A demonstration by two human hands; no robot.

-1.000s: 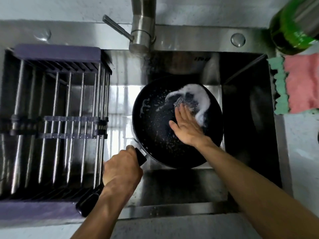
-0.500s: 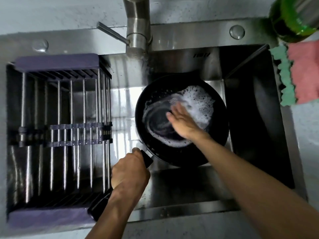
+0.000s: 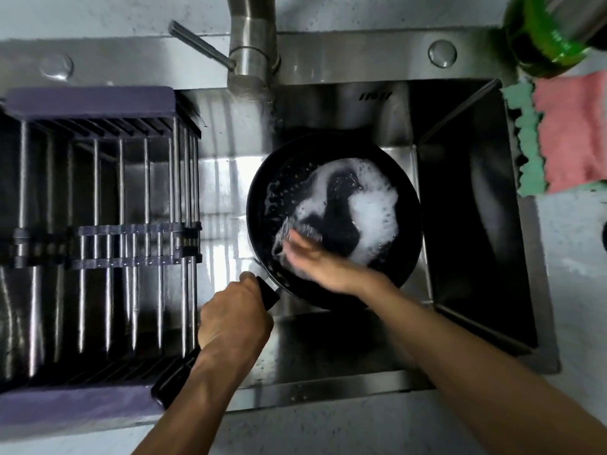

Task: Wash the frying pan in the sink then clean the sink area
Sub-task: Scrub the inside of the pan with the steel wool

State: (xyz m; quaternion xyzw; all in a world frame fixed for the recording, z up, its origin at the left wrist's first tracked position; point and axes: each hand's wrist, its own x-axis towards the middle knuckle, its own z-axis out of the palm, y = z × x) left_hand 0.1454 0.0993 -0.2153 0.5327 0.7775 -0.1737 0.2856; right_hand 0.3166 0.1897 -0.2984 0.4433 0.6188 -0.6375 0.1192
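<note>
The left hand (image 3: 235, 315) is wrapping fully closed around the black handle (image 3: 267, 295) of the frying pan (image 3: 331, 221), steadying it from the pan's 7 o'clock edge. The right hand (image 3: 320, 262) is pressing flat, fingers extended, on a metallic scouring pad (image 3: 285, 229) at roughly 8 o'clock inside the pan; it is bearing down on the pad, not clenching it. The pan is sitting inside the sink (image 3: 473, 224), below the faucet (image 3: 251, 54) at 12 o'clock.

Progress, as judged: the soaping stage is under way. White foam (image 3: 371, 208) is covering the pan's centre and 3 o'clock side. Rinsing is not yet done, and cleaning of the sink area is not yet started. The cloth (image 3: 571, 133) at 2 o'clock is lying untouched on the counter, and the drying rack (image 3: 98, 224) at 9 o'clock is standing empty.

Against half a second ago, the right hand has swept from near the centre towards 8 o'clock, and the foam ring has smeared into a broader patch.
</note>
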